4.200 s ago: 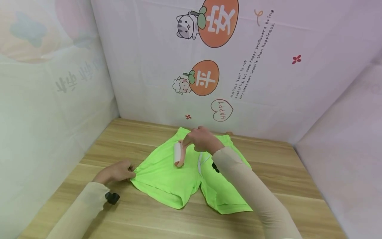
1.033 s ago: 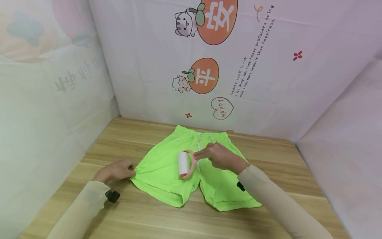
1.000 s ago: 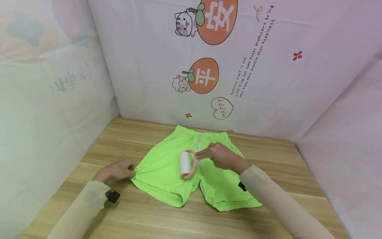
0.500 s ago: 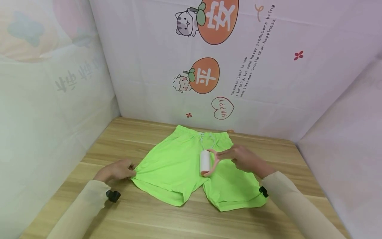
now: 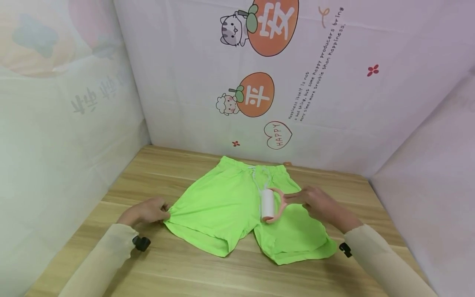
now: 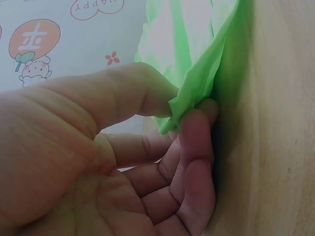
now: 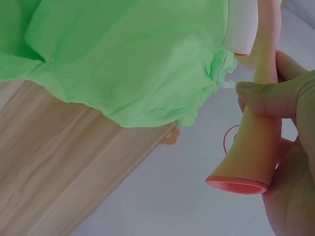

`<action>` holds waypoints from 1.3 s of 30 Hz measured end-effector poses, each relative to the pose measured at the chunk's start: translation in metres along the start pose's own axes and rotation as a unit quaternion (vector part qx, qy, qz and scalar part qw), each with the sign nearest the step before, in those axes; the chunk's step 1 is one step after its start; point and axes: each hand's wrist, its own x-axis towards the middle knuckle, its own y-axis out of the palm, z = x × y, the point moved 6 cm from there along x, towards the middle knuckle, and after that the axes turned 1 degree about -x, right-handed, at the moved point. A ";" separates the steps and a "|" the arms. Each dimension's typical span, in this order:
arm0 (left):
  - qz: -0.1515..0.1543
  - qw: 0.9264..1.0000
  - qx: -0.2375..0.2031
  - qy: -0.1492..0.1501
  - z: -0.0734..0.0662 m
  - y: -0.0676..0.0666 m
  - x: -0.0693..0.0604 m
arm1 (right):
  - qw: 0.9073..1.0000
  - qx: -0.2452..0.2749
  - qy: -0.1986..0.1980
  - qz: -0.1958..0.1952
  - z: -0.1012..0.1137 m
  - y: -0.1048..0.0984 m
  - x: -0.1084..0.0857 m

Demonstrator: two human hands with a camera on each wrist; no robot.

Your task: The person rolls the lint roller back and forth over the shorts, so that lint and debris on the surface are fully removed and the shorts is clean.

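Note:
Neon green shorts [image 5: 219, 198] lie spread on the wooden table, waistband toward the back wall and white drawstring at the middle. My left hand [image 5: 148, 210] pinches the outer edge of the left leg; in the left wrist view the fabric [image 6: 197, 83] is caught between thumb and fingers. My right hand [image 5: 320, 204] grips the pink handle of a lint roller [image 5: 268, 205]. Its white roll sits on the shorts just right of the centre seam, over the drawstring's lower end. The right wrist view shows the flared handle [image 7: 253, 147] held between thumb and fingers.
White printed sheets form a back wall [image 5: 185, 82], a left wall [image 5: 67, 144] and a right wall [image 5: 430, 165] around the wooden table [image 5: 178, 276]. Bare wood lies in front of the shorts and to both sides.
My right hand has drawn the lint roller from the left leg of the shorts rightward across the drawstring to the centre. The left hand keeps its pinch in the same place.

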 end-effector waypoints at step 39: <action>0.008 1.000 -0.008 0.021 0.001 0.001 0.003 | 0.991 -0.122 0.033 -0.035 -0.051 -0.048 -0.118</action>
